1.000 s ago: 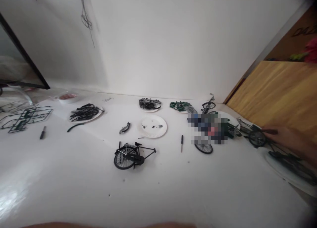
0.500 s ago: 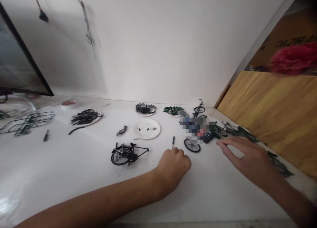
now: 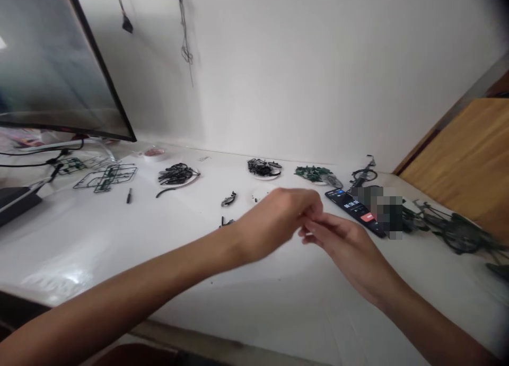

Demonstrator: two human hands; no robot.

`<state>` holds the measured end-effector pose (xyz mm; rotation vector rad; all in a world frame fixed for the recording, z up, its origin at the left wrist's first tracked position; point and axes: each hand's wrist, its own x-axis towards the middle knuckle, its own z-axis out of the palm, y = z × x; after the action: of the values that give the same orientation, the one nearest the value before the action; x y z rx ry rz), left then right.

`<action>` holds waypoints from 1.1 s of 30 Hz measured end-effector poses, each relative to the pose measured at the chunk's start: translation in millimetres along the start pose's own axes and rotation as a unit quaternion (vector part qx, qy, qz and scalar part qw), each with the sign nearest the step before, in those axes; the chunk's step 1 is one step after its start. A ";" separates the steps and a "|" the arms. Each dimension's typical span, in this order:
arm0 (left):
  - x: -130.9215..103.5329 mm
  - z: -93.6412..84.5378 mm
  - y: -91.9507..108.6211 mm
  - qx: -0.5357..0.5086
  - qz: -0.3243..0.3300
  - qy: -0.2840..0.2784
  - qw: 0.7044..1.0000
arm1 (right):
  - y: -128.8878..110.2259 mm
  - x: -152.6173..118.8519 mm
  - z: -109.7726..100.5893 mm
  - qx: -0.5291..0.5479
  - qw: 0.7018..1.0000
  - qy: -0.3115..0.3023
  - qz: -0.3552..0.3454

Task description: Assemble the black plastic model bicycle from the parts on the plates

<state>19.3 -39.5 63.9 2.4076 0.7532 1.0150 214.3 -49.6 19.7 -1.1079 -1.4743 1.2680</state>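
My left hand point(image 3: 278, 217) reaches across the middle of the white table with its fingers curled down. My right hand point(image 3: 345, 244) meets it, thumb and fingers pinched together at the left hand's fingertips. Whatever lies between the fingers is hidden or too small to name. Behind my left wrist, a bit of the black model bicycle point(image 3: 227, 222) shows; the rest is covered. A small dark curved part point(image 3: 228, 199) lies just beyond it. The plate of tiny parts point(image 3: 254, 197) is mostly blocked by my left hand. No loose wheel or nearby screwdriver is visible around my hands.
Plates of black parts point(image 3: 178, 175), more black parts point(image 3: 263, 168) and green parts point(image 3: 314, 173) line the wall. A phone point(image 3: 353, 212) lies right of my hands, beside model bicycles point(image 3: 457, 231). Green part frames point(image 3: 106, 177), a screwdriver point(image 3: 129, 195) and a monitor point(image 3: 59, 58) are leftward.
The view has swung left. My right hand, formerly apart with thumb and fingers forming a loop, has come in to meet my left. The loose wheel and nearer screwdriver no longer show.
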 end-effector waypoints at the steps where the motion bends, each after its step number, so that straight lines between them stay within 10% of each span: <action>1: -1.2 -7.4 -9.4 -0.017 -0.024 0.022 0.999 | -0.7 13.9 13.6 0.065 0.998 -0.009 0.009; 9: -39.6 -27.3 -65.1 -0.084 -0.083 0.091 0.989 | 19.3 42.7 58.4 0.135 0.988 0.000 0.076; 33: -73.8 -6.6 -43.7 -0.091 -0.099 0.110 0.985 | 3.7 24.0 60.5 -0.097 0.994 -0.031 0.029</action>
<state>-42.8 -50.8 5.4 2.0434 0.9113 1.2223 150.5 -39.0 11.6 -1.2563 -1.6488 1.2289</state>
